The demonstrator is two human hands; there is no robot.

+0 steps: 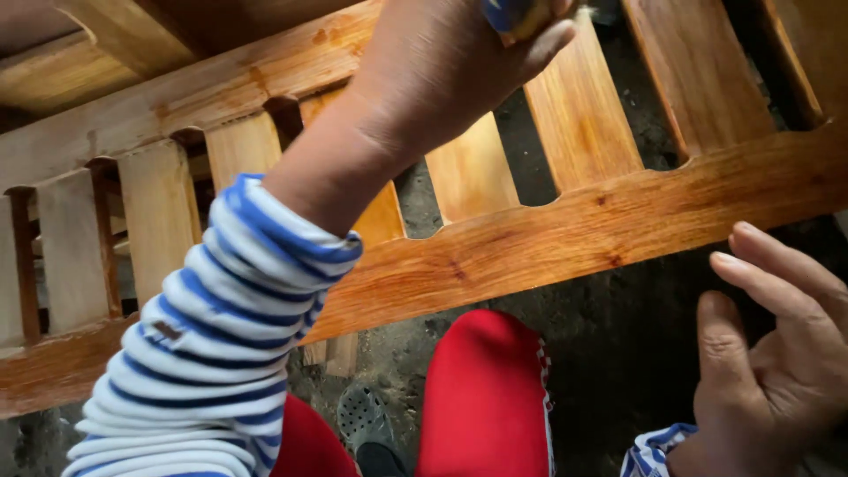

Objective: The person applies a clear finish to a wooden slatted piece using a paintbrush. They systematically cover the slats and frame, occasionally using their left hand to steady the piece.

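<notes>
No packages, labels, signs or screens appear in this view.

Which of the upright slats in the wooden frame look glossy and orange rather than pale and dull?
The slats at right, beside the left hand, shine orange like the lower rail. The far-left slats are pale and matte.
</notes>
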